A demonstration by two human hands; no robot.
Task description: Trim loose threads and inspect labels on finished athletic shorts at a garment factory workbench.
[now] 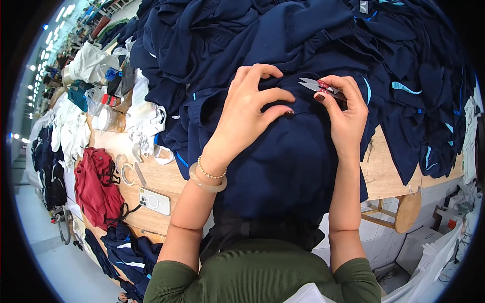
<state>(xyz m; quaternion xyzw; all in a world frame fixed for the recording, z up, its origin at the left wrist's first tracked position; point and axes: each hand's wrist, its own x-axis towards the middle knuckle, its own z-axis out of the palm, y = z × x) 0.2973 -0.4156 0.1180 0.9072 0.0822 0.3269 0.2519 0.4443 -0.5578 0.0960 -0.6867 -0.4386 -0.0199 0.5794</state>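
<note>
Both your hands work on the navy garment [283, 151] spread over the wooden table [384, 166]. Your left hand [247, 108] presses flat on the cloth, fingers [275, 95] spread and holding nothing. Your right hand [346, 108] grips small thread snips [316, 86], blades pointing left, just above the fabric. A white phone [154, 201] lies near your left elbow.

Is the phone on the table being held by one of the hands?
No, the phone lies alone on the wooden table, while the left hand presses the navy garment and the right hand holds small snips.
</note>
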